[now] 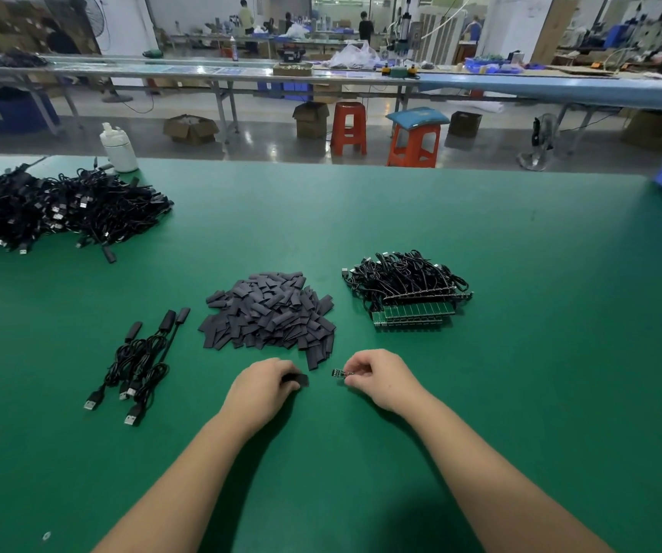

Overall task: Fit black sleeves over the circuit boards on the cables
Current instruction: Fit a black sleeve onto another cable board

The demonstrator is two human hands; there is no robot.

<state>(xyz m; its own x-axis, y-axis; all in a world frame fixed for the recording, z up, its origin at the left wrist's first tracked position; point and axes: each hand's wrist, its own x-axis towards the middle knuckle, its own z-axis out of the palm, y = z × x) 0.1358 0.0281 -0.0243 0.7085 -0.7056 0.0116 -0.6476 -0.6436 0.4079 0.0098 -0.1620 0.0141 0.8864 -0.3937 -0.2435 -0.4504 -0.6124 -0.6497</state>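
A single wide-angle view sits at head height, looking forward and steeply down over the flat green work mat (pixel 481 233), close enough that both bare forearms enter from the bottom edge (straight lines bow near the borders). Farther off, it takes in long grey workbenches (pixel 201 71) across the aisle.

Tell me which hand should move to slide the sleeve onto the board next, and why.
Probably the left hand: it pinches the loose black sleeve, open end towards the circuit board. The right hand pinches that board, which juts towards the sleeve across a small gap, so it can just steady it.
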